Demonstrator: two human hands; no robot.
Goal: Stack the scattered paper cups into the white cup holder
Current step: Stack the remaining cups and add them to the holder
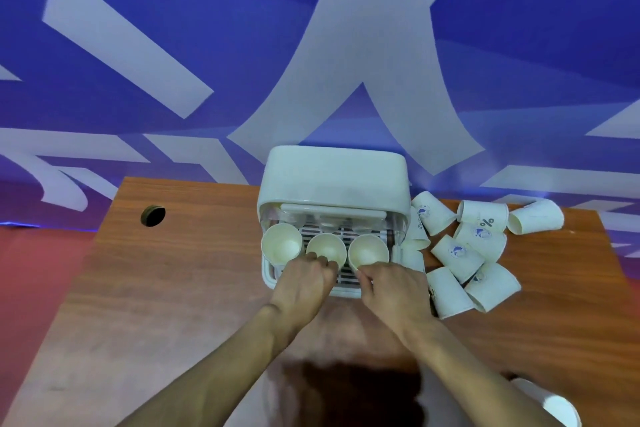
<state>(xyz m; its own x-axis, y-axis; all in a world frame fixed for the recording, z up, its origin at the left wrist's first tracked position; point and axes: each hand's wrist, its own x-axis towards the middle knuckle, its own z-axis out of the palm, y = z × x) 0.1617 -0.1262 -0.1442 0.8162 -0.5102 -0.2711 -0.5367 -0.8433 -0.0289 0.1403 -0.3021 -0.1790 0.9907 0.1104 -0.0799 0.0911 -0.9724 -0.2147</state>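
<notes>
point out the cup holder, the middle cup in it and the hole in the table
cup holder (332, 177): head view, on its white lid.
middle cup (325, 248): head view, inside its open mouth.
hole (153, 216): head view, at the dark centre, left part of the table.

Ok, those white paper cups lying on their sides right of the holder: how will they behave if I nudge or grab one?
The white paper cups lying on their sides will probably roll in a curve, since they taper. They look thin-walled and light, so a firm pinch may crush them. They lie touching in a pile on the wooden table, so nudging one likely shifts its neighbours.
</notes>
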